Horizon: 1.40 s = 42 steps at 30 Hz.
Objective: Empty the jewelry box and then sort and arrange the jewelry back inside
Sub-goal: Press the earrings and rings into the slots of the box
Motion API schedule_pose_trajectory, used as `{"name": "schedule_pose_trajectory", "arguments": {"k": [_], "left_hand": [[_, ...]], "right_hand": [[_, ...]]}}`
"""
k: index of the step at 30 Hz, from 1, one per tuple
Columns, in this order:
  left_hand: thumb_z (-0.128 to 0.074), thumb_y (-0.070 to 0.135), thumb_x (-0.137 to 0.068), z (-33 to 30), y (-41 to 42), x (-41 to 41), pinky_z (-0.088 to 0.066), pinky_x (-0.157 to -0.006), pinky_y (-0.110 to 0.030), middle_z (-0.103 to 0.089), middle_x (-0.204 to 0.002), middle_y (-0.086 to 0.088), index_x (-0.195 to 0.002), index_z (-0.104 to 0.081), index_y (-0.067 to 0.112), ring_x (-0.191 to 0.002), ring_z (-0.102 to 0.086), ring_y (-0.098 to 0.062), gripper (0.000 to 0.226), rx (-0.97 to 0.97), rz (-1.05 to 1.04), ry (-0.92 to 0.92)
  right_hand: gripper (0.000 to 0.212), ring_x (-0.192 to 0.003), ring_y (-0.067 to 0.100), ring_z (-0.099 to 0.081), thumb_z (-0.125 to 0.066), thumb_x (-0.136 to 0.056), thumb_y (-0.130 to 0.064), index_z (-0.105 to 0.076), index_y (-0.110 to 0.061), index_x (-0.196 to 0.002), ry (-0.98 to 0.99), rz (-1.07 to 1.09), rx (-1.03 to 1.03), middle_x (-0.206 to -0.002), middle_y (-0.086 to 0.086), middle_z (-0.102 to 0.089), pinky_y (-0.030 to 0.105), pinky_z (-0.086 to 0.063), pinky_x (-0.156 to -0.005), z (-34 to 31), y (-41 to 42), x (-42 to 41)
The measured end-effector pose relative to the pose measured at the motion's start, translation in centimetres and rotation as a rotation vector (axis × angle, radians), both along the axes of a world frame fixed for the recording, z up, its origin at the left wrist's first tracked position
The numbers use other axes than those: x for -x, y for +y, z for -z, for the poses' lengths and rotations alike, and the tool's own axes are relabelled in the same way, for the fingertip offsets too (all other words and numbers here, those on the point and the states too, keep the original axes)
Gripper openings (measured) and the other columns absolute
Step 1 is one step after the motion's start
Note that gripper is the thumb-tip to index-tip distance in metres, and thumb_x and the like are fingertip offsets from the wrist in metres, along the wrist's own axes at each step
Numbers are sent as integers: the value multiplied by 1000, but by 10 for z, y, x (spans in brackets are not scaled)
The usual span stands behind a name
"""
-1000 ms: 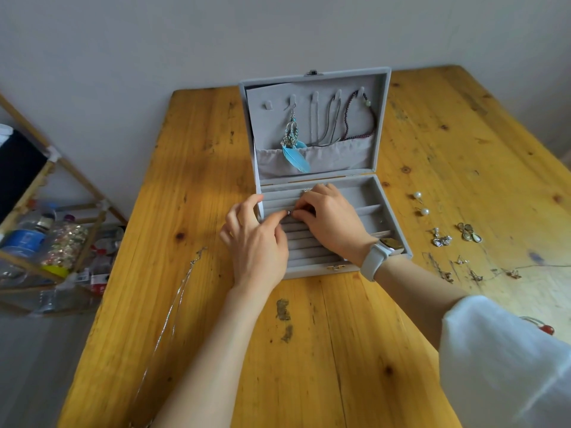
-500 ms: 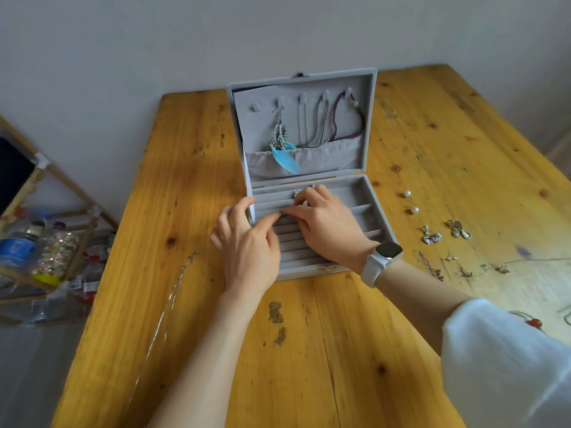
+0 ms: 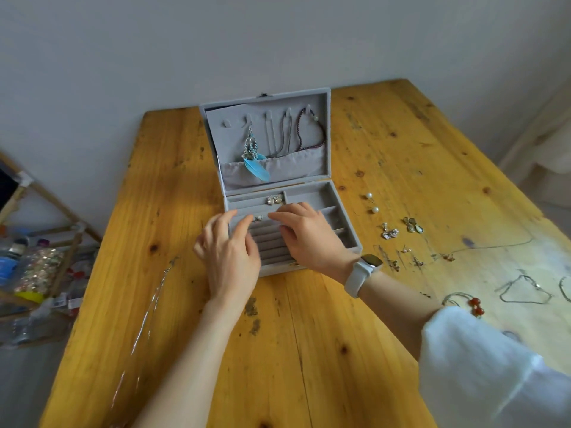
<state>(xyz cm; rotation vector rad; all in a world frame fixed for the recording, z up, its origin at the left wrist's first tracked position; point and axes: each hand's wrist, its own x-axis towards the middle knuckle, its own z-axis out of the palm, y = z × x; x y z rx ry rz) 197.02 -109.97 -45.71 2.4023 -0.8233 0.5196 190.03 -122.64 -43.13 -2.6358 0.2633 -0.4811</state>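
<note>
Looks like a home room: worn wooden table point(image 3: 309, 350) against a plain wall point(image 3: 278, 41), bamboo rack point(image 3: 46, 211) crammed with bottles point(image 3: 34, 270) alongside

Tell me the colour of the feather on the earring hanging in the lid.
Light blue feather, seen in the head view.

I see both forearms reach forward; my left hand point(image 3: 230, 256) and right hand point(image 3: 309, 239) lie palm-down, fingers loosely extended, fingertips nearly meeting.
</note>
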Motion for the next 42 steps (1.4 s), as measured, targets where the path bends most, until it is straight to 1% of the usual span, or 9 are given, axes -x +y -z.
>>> {"name": "schedule_pose_trajectory", "arguments": {"k": [5, 10, 14, 19, 22, 27, 31, 33, 42], "left_hand": [[-41, 26, -84, -1, -10, 45, -34, -86, -41, -61, -116, -5, -105, -68, 18, -113, -48, -24, 35, 42, 120, -3], [-32, 43, -89, 15, -20, 63, -34, -97, -49, -55, -130, -8, -123, -57, 20, -123, -46, -29, 48, -233, 156, 26], [-30, 43, -90, 19, -17, 63, -35, -97, -47, -54, -132, -7, -129, -52, 20, -124, -46, -28, 50, -291, 168, -1], [-27, 47, -89, 13, -17, 64, -32, -100, -47, -53, -133, -5, -128, -53, 21, -126, -45, -27, 54, -280, 187, 61], [-26, 50, -85, 7, -19, 63, -26, -102, -45, -51, -134, -2, -125, -56, 21, -128, -41, -24, 57, -158, 185, 198], [-54, 26, -87, -10, -23, 75, -46, -89, -36, -60, -108, -1, -106, -65, 14, -103, -54, -14, 25, 257, 247, 325], [-59, 16, -88, -37, -29, 95, -45, -74, -8, -66, -95, 8, -93, -66, 27, -86, -58, 7, 14, 446, 378, 729], [-60, 15, -87, -47, -28, 99, -45, -70, -5, -67, -86, 16, -86, -65, 32, -81, -60, 11, 18, 543, 380, 876], [-65, 19, -83, -50, -2, 98, -45, -65, -5, -69, -79, 15, -86, -69, 25, -79, -64, 7, 7, 652, 245, 969]], "right_hand": [[22, -89, 32, -56, -49, -87, -3, -67, -6, -100, -159, 223, -20, -95, 12, -64, 42, -47, -77, -3, -38, 62], [28, -104, 34, -46, -48, -93, -11, -59, -9, -118, 112, 519, 53, -118, 15, -55, 40, -39, -87, 9, -88, 101], [33, -112, 34, -43, -46, -95, -16, -53, -8, -126, 236, 523, -5, -122, 16, -49, 38, -38, -92, 13, -99, 103], [22, -100, 29, -50, -47, -93, -9, -61, -6, -109, 241, 475, -83, -112, 15, -52, 34, -42, -83, 10, -98, 97], [18, -99, 28, -51, -46, -93, -8, -59, -5, -106, 266, 434, -112, -112, 14, -52, 34, -44, -84, 9, -96, 98], [10, -85, 21, -52, -48, -92, -10, -57, -10, -97, 142, 372, -233, -101, 11, -57, 32, -45, -76, -4, -84, 104], [14, -70, 9, -55, -55, -89, -8, -55, -21, -83, -42, 168, -458, -84, 4, -60, 20, -46, -65, -32, -44, 106], [11, -73, 10, -55, -60, -86, -9, -59, -20, -83, -105, 118, -451, -86, 4, -59, 16, -45, -66, -36, -25, 105], [6, -72, 9, -52, -66, -81, -9, -66, -8, -86, -230, 54, -302, -86, 0, -52, 15, -45, -68, -24, 12, 96]]}}
